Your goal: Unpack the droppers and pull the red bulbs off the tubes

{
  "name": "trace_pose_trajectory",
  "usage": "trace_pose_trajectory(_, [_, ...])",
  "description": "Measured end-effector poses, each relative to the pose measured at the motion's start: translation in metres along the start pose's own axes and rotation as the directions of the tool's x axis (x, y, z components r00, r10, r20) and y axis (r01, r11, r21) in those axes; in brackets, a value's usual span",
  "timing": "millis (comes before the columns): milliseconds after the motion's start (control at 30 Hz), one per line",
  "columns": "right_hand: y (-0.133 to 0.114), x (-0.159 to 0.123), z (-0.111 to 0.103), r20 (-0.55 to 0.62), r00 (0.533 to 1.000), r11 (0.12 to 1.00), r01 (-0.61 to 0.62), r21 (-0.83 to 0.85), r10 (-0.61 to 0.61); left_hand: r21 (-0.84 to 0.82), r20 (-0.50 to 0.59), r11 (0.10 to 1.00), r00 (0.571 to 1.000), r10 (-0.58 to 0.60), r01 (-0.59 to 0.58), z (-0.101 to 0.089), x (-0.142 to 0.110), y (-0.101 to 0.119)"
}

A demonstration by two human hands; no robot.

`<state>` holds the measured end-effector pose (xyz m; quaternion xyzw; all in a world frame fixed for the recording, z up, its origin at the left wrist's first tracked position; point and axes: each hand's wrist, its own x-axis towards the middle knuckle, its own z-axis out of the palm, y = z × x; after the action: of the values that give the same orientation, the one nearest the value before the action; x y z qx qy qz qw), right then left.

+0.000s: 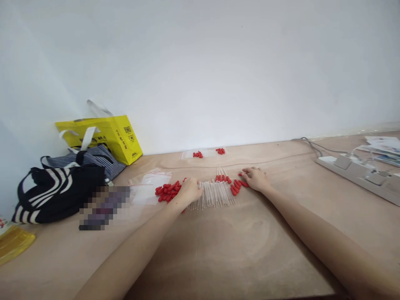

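Observation:
A row of thin clear tubes (pixel 215 195) lies side by side on the wooden table. My left hand (pixel 191 191) is at the row's left end with its fingers curled; what they grip, if anything, is hidden. Just left of it is a pile of red rubber bulbs (pixel 168 191). My right hand (pixel 255 178) rests beyond the row's right end, fingertips closed on a red bulb (pixel 240 174) among several loose ones (pixel 236 188). Between the hands, behind the row, lie several droppers (pixel 222 177), clear tubes with red bulbs on their near ends.
Near the wall lies a clear bag (pixel 206 154) with red bulbs and tubes. Flat plastic bags (pixel 148 185) are left of the pile. A yellow bag (pixel 125 141) and a black striped bag (pixel 59 191) stand at left. A power strip (pixel 359 177) with cables is at right.

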<state>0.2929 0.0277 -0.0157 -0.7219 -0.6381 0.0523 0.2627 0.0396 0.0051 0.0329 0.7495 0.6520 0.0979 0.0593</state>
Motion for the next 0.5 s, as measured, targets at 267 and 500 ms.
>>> trace_pose_trajectory(267, [0.008,-0.001,-0.001,0.071,0.996,0.996,-0.054,0.073,0.049,-0.035,-0.102,0.997,0.992,0.07,-0.074,0.0,-0.009,-0.002])
trace_pose_trajectory(500, [0.013,-0.01,-0.006,0.165,0.98,0.983,-0.132,0.127,0.11,-0.141,-0.442,0.931,0.863,0.245,-0.337,0.012,-0.036,-0.036])
